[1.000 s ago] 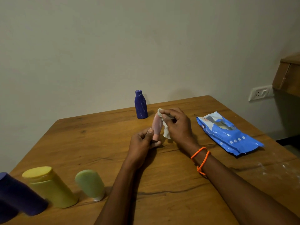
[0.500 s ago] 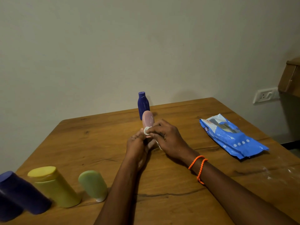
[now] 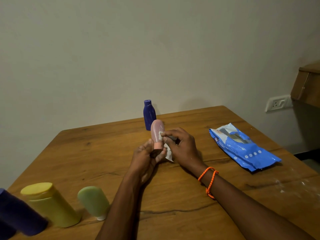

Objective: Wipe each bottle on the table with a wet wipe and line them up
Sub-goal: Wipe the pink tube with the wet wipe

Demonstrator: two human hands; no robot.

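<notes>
My left hand (image 3: 147, 157) grips the cap end of a small pink bottle (image 3: 156, 130), holding it cap down above the table's middle. My right hand (image 3: 181, 148) pinches a white wet wipe (image 3: 168, 151) against the bottle's right side. A purple bottle (image 3: 149, 115) stands upright near the far edge, just behind the pink one. At the near left a green bottle (image 3: 92, 200), a yellow bottle (image 3: 50, 203) and a dark blue bottle (image 3: 19, 215) stand in a row.
A blue wet-wipe pack (image 3: 242, 148) lies flat on the wooden table (image 3: 86, 161) to the right of my hands. White specks mark the table's near right. A wall socket (image 3: 278, 103) and a wooden cabinet (image 3: 307, 85) are at the far right.
The pink bottle has turned and now shows its body more fully above my left hand. My right hand has slid the wipe along the bottle's side, from near the cap upward.
</notes>
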